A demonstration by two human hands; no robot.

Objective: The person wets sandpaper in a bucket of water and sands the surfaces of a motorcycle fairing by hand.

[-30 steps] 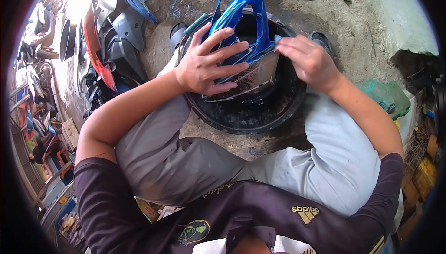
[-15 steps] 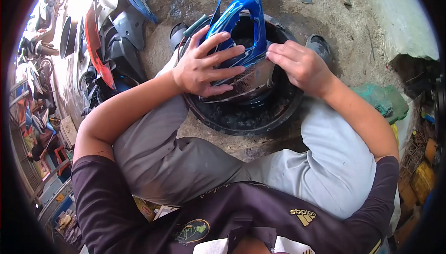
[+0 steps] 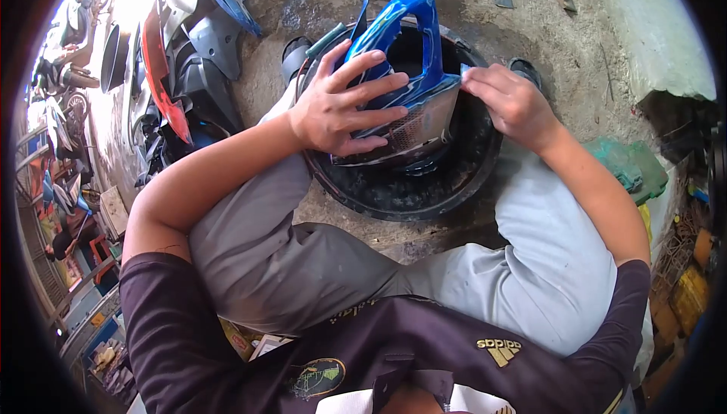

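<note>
Head view, blue panel [image 3: 432, 47]: tilted, over the black basin [image 3: 409, 200] on the concrete floor [image 3: 579, 54].
Left hand [image 3: 331, 111]: fingers spread wide, laid across the panel's left side.
Right hand [image 3: 513, 101]: fingers pinched together on a small bluish scrap [image 3: 464, 70] at the panel's right corner.
</note>
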